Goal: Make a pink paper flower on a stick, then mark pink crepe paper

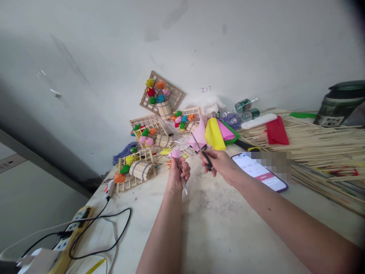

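My left hand (177, 174) is closed around a pink paper flower (174, 153), its crinkled head showing above the thumb. A thin grey rod (183, 182) slants down out of the same grip; whether it is joined to the flower I cannot tell. My right hand (218, 161) grips a pair of scissors with black handles (209, 161). Their metal blades point up and to the left, beside the flower and apart from it. Just behind the blades lie sheets of pink crepe paper (199, 135) and a yellow crepe sheet (215, 134).
Lattice stick frames with paper flowers and small stick baskets (141, 170) stand on the left and against the wall. A phone (261, 173) lies right, by many thin wooden sticks (308, 142). A power strip (68, 236) with cables is front left. A dark jar (339, 102) stands far right.
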